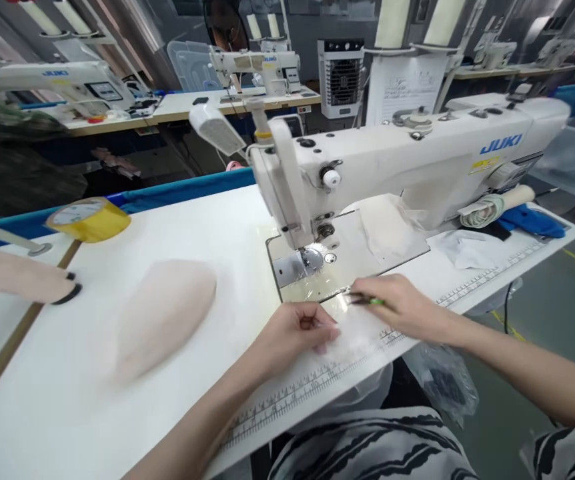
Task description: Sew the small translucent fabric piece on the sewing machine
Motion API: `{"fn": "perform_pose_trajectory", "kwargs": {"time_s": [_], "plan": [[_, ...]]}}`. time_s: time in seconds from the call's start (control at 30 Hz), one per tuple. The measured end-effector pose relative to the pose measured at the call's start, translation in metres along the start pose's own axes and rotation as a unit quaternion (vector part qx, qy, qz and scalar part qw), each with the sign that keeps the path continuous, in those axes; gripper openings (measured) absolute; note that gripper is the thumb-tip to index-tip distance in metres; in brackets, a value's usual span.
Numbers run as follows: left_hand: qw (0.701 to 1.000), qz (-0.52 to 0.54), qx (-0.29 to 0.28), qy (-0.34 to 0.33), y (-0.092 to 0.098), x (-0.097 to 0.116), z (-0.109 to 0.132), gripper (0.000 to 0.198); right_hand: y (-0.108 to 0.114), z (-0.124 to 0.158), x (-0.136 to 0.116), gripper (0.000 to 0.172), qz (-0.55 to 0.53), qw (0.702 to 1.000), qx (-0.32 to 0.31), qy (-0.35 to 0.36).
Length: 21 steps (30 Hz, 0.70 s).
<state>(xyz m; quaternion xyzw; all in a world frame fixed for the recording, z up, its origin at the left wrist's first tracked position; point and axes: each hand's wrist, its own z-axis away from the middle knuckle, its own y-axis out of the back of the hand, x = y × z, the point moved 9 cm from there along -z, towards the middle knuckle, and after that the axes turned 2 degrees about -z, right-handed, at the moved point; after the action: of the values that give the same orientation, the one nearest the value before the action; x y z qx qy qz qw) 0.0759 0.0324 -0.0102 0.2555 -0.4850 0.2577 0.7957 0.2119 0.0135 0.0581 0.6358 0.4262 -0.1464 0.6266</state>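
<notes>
My right hand (392,303) is closed around a pair of thread snips (365,300), with dark blades pointing left and a bit of green showing. My left hand (305,328) sits just left of it, thumb and fingers pinched together; what they hold is too pale and blurred to make out. Both hands are over the front of the white sewing table, before the needle plate (312,263) of a JUKI sewing machine (367,167). Left of them a beige cup-shaped fabric piece (167,313) lies on the table, smeared by motion. Another pale fabric piece (392,223) rests under the machine arm.
A yellow tape roll (90,219) lies at the back left, near a beige rod-like piece (20,272) with dark bands. A printed ruler (287,403) follows the table's front edge. At right are a striped roll (482,211) and a blue cloth (532,220). Other sewing machines stand behind.
</notes>
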Motion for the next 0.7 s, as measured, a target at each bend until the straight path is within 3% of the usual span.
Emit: {"fn": "perform_pose_trajectory", "kwargs": {"time_s": [0.07, 0.13, 0.17, 0.2, 0.27, 0.37, 0.47, 0.53, 0.7], "plan": [[1.000, 0.018, -0.001, 0.006, 0.001, -0.002, 0.002, 0.016, 0.050, 0.013, 0.010, 0.015, 0.069, 0.988, 0.138, -0.019], [0.999, 0.033, 0.000, 0.006, 0.001, -0.002, 0.003, 0.014, 0.095, 0.033, 0.018, 0.016, 0.126, 0.954, 0.264, -0.061], [0.999, 0.038, 0.005, 0.004, 0.002, -0.002, 0.003, 0.013, 0.106, 0.040, 0.022, 0.016, 0.129, 0.945, 0.287, -0.089], [0.999, 0.043, 0.010, 0.001, 0.002, -0.001, 0.003, 0.013, 0.106, 0.043, 0.026, 0.018, 0.117, 0.949, 0.271, -0.112], [0.998, 0.056, 0.020, -0.010, 0.002, 0.001, 0.002, 0.017, 0.079, 0.039, 0.026, 0.024, 0.065, 0.973, 0.174, -0.136], [0.996, 0.074, 0.029, -0.032, 0.002, 0.004, 0.001, 0.024, 0.009, 0.027, 0.014, 0.035, -0.026, 0.991, 0.022, -0.133], [0.995, 0.089, 0.018, -0.048, 0.001, 0.006, 0.000, 0.027, -0.034, 0.011, -0.002, 0.028, -0.065, 0.995, -0.018, -0.080], [0.993, 0.100, 0.006, -0.056, 0.000, 0.006, 0.001, 0.028, -0.043, 0.004, -0.003, 0.022, -0.057, 0.996, -0.012, -0.066], [0.994, 0.096, 0.000, -0.055, 0.001, 0.005, 0.002, 0.025, -0.039, 0.000, 0.006, 0.028, -0.048, 0.996, 0.003, -0.081]]}}
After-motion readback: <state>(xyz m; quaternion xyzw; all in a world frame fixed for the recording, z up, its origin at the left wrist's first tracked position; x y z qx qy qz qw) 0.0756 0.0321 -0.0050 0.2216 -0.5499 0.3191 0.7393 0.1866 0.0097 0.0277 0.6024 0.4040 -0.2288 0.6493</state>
